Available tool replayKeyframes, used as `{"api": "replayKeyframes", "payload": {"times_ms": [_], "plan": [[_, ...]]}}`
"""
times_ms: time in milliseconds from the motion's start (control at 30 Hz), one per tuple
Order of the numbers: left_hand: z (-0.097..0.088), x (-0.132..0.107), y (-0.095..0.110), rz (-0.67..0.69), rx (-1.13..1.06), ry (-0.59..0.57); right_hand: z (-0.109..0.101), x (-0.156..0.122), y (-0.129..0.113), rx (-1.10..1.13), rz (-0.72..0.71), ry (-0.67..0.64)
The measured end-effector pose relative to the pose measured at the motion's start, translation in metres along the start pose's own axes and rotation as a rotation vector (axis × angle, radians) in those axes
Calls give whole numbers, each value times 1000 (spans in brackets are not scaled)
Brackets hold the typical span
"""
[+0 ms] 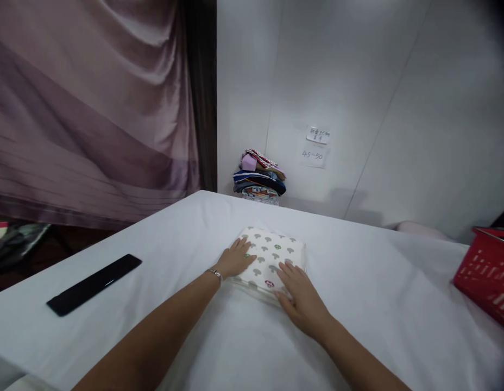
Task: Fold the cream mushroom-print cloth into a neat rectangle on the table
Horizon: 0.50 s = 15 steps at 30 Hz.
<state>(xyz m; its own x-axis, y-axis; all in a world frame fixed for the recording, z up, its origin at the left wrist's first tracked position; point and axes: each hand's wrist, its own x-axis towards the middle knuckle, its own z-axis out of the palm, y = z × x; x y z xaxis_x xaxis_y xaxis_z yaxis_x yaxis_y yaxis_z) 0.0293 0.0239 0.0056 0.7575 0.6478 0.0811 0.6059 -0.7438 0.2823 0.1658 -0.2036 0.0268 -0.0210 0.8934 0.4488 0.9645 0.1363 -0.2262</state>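
A folded white cloth with a small mushroom print (276,251) lies on the white-covered table (358,293). My left hand (235,259) rests flat on its left side, fingers stretched out, a thin bracelet on the wrist. My right hand (298,293) lies flat on its near right corner, fingers spread over the fabric. Neither hand grips anything.
A stack of folded colourful clothes (259,176) sits at the far table edge against the white wall. A flat black bar (94,284) lies to the left. A red plastic basket (489,277) stands at the right edge. A mauve curtain (93,108) hangs behind on the left.
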Motion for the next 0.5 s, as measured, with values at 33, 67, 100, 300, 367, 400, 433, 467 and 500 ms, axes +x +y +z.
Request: {"api": "replayKeyframes", "payload": {"times_ms": [33,67,100,300,367,400,433,467,500], "plan": [[-1,-1,1,2,0,3,2,12,-2,11,21,1],[-3,-1,2,3,0,5,4,24,-3,19,49,-3],[-4,-2,4,7,-1,8,8,36,-2,19,88,-19],[-9,-4,9,0,6,-11,37,78,37,-84,474,-222],[-10,-4,9,-1,-3,-24,46,78,51,-121,559,-263],[-10,-4,9,-1,-9,-27,49,77,56,-135,569,-269],[-9,-4,9,-4,-16,-27,52,75,59,-148,567,-268],[-9,-3,8,-9,-24,-26,54,74,61,-158,561,-265],[-8,-3,8,-9,-32,-26,56,73,61,-165,555,-265]]}}
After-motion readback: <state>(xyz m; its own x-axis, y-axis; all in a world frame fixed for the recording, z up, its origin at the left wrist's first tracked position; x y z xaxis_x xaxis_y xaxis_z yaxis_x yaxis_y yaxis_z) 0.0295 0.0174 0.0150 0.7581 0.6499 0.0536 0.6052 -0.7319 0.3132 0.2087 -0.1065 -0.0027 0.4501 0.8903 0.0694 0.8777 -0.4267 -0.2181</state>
